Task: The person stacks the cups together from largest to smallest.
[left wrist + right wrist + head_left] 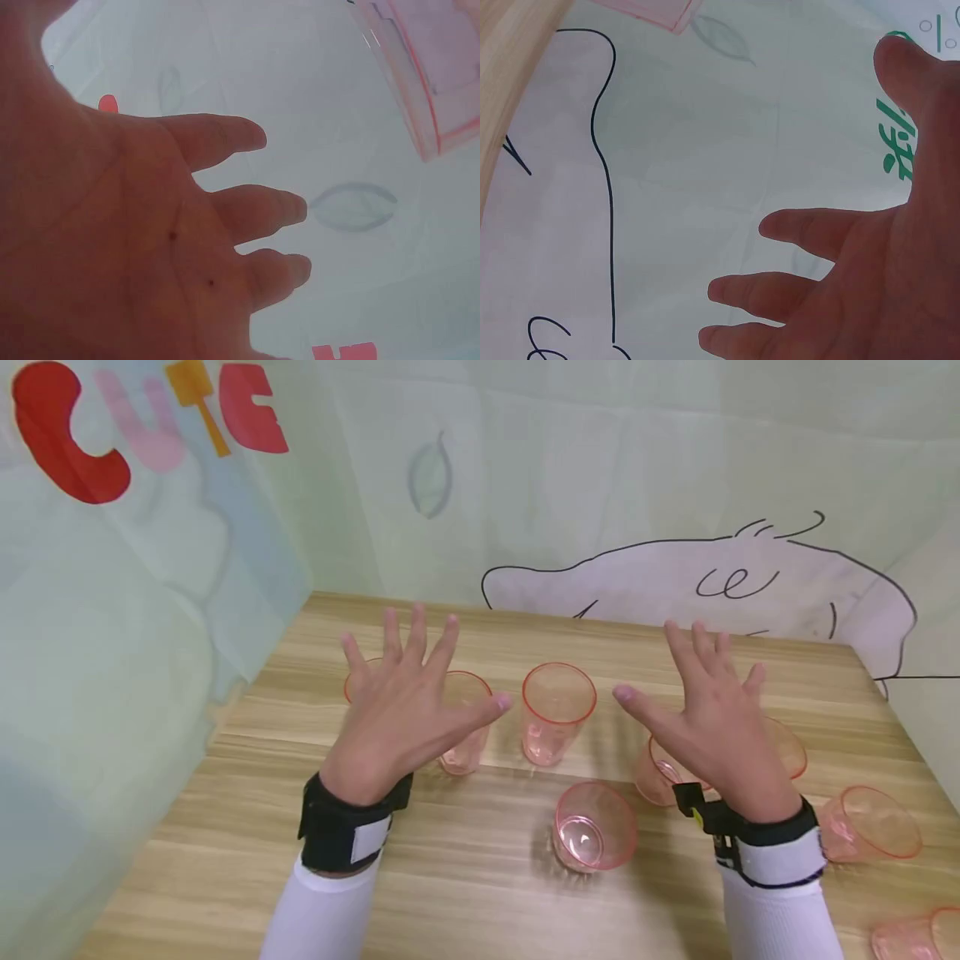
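Both hands are spread above a wooden table with several clear pink plastic cups. My left hand (401, 710), fingers straight and apart, partly covers two cups, one of them this cup (467, 752). My right hand (712, 718) is spread likewise over other cups, including a tilted-looking cup (656, 777). Between the hands an upright cup (555, 718) stands, and nearer to me is another cup (592, 835). Neither palm holds anything in the left wrist view, where the left hand (142, 225) shows, or in the right wrist view, where the right hand (870, 285) shows.
More pink cups stand to the right, one beside the right wrist (873, 827) and one at the lower right edge (907, 939). The wooden table (465, 902) ends at a printed cloth backdrop (600, 460) behind and on the left.
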Available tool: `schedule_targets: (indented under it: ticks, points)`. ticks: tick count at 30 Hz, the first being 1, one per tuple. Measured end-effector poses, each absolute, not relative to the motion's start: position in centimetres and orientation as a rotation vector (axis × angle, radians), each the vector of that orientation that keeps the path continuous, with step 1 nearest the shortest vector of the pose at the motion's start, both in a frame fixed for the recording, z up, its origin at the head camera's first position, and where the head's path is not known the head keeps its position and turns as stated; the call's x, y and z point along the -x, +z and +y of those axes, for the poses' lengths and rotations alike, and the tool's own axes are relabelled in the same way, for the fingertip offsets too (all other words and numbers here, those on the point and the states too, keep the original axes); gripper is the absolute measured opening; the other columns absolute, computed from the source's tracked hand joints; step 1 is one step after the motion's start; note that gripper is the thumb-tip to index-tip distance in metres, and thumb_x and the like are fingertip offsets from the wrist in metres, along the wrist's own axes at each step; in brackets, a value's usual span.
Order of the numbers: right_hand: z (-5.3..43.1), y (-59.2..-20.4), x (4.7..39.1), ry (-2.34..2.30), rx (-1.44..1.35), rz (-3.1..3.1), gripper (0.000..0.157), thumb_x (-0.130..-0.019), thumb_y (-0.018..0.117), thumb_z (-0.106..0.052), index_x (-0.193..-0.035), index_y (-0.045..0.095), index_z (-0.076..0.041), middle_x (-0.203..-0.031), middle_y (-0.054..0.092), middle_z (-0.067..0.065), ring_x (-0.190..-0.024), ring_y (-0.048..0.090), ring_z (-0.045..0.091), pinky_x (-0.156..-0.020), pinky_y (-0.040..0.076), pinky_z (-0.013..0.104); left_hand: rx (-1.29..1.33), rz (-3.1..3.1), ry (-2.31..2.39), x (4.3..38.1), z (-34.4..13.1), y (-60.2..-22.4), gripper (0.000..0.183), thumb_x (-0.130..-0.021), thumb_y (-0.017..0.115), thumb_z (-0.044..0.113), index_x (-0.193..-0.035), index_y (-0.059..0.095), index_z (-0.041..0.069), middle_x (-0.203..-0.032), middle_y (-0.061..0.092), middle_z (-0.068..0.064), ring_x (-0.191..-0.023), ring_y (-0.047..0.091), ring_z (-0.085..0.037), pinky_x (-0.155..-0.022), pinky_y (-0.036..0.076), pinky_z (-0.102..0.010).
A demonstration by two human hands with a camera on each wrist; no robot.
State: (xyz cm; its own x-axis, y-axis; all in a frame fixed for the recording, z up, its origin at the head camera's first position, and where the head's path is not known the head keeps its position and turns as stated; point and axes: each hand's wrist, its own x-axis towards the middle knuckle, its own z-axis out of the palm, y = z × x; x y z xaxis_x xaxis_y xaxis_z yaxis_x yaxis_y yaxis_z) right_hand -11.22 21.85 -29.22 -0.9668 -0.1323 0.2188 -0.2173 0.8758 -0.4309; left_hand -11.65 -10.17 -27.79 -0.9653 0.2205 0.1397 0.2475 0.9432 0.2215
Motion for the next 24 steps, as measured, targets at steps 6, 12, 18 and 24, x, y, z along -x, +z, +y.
schedule_targets:
  ticks: [6, 12, 18, 24]
  points:
    - [21.3, -29.3, 11.2, 0.684, -0.289, -2.858, 0.098, -0.091, 0.061, -0.065, -0.162, 0.020, -0.012, -0.164, 0.013, 0.024, -0.151, -0.001, 0.042, -0.109, -0.014, 0.073, 0.348, -3.051, -0.418, 12.0, -10.0, -28.0, 0.114, -0.078, 0.037, 0.093, -0.163, 0.019, 0.020, -0.166, 0.009, -0.017, -0.152, 0.003, -0.040, -0.113, -0.006, -0.070]
    - [20.9, -29.5, 11.3, 0.706, -0.323, -2.830, 0.098, -0.089, 0.064, -0.064, -0.161, 0.022, -0.012, -0.164, 0.019, 0.019, -0.152, 0.005, 0.041, -0.111, -0.007, 0.073, 0.353, -3.069, -0.483, 12.0, -10.0, -28.0, 0.116, -0.076, 0.044, 0.091, -0.162, 0.022, 0.016, -0.165, 0.017, -0.019, -0.152, 0.012, -0.041, -0.116, 0.002, -0.067]
    - [20.4, -29.7, 11.3, 0.732, -0.359, -2.824, 0.098, -0.088, 0.065, -0.065, -0.160, 0.026, -0.012, -0.163, 0.026, 0.018, -0.151, 0.012, 0.041, -0.114, -0.002, 0.071, 0.390, -3.072, -0.491, 12.1, -10.0, -28.2, 0.118, -0.075, 0.050, 0.089, -0.160, 0.026, 0.011, -0.162, 0.028, -0.017, -0.151, 0.017, -0.039, -0.114, 0.017, -0.066]
    - [19.8, -29.8, 11.2, 0.723, -0.386, -2.819, 0.099, -0.086, 0.067, -0.066, -0.158, 0.031, -0.009, -0.160, 0.031, 0.019, -0.149, 0.018, 0.043, -0.115, 0.003, 0.071, 0.417, -3.079, -0.525, 12.2, -10.0, -28.4, 0.117, -0.076, 0.053, 0.088, -0.159, 0.028, 0.009, -0.161, 0.032, -0.013, -0.150, 0.020, -0.039, -0.115, 0.021, -0.063]
